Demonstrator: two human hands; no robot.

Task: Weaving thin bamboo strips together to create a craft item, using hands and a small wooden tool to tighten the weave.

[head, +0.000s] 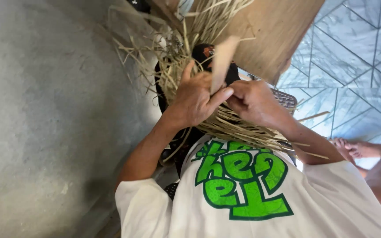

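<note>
A thick bundle of pale dried leaf strips (186, 39) lies across my lap and fans out upward. My left hand (195, 99) rests on the bundle and pinches one wide flat strip (222, 59) between thumb and fingers, so the strip stands up. My right hand (254, 101) is right beside it, fingertips touching the left thumb, closed on the base of the same strip and the strands below. A piece of dark woven matting (284, 98) shows just behind my right wrist. My white shirt with a green print (243, 185) fills the bottom.
A brown wooden board (278, 31) stands behind the bundle. A black object with orange marks (203, 52) sits among the strips. Grey concrete (45, 119) is on the left, pale blue tiles (353, 53) on the right. Another person's bare foot (349, 147) and leg are at right.
</note>
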